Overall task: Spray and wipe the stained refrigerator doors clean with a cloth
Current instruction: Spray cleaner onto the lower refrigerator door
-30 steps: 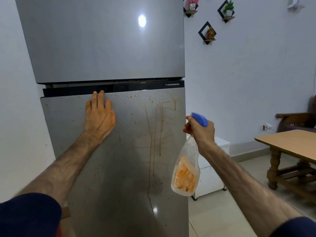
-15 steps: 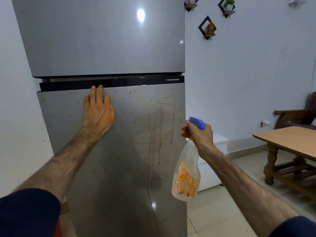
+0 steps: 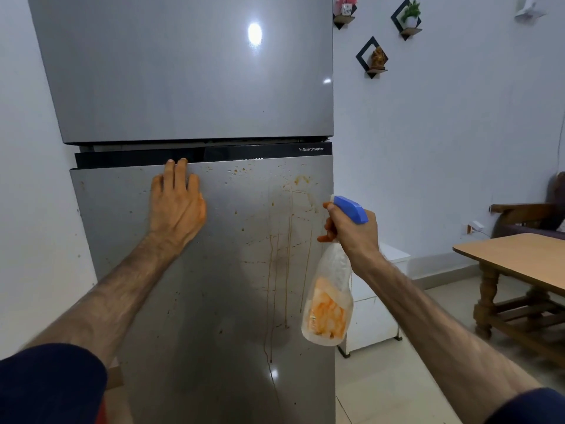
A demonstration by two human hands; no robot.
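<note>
A tall grey refrigerator fills the middle of the view. Its upper door [image 3: 189, 75] looks clean. The lower door [image 3: 232, 301] carries brown-orange drips and specks, thickest at its upper right [image 3: 287, 240]. My left hand [image 3: 175, 203] lies flat against the lower door near its top edge, fingers together and holding nothing. My right hand [image 3: 351, 231] grips a clear spray bottle [image 3: 328, 301] with a blue trigger head, its nozzle facing the stained patch just off the door's right edge. The bottle has an orange label. No cloth is in sight.
White wall runs close along the refrigerator's left side. A low white cabinet [image 3: 376, 301] stands just right of the refrigerator, behind the bottle. A wooden table [image 3: 519, 258] and a dark chair [image 3: 532, 215] occupy the right. Small diamond shelves [image 3: 371, 58] hang on the wall. Tiled floor lies below.
The stains near the door's upper right now look wetter and more smeared, with longer drips. My right hand and the bottle shifted slightly; my left hand has stayed pressed on the door.
</note>
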